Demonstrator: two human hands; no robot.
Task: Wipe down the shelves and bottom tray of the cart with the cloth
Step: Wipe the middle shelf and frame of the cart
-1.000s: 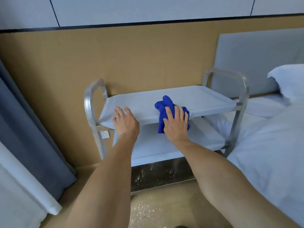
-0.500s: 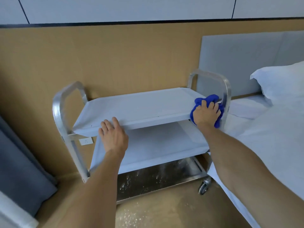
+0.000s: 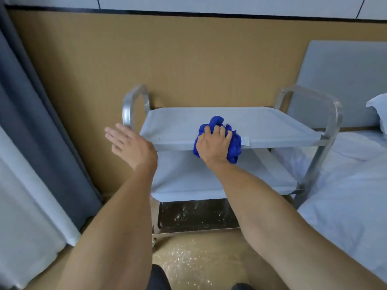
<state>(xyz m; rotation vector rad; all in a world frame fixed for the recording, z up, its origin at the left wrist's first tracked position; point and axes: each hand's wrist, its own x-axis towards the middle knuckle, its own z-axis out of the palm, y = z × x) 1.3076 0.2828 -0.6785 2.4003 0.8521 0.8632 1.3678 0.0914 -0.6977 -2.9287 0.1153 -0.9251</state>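
A metal cart [image 3: 333, 122] with curved handles at both ends stands against the tan wall. Its pale top shelf [image 3: 188, 124] and middle shelf [image 3: 188, 181] sit above a dark shiny bottom tray [image 3: 194, 216]. My right hand [image 3: 213, 143] presses a bunched blue cloth [image 3: 234, 145] onto the front edge of the top shelf, near its middle. In the air beside the shelf's left front corner, my left hand [image 3: 129, 145] is lifted with fingers spread, touching nothing.
A bed with white sheets [image 3: 351, 185] lies tight against the cart's right side, with a pillow [image 3: 377, 109] and grey headboard [image 3: 345, 80] behind. Grey curtains [image 3: 31, 122] hang at the left. The floor [image 3: 199, 260] in front is glossy and speckled.
My right hand slid the cloth from the shelf's right end back to its front middle. My left hand came off the shelf's front edge and now hovers open at the left corner.
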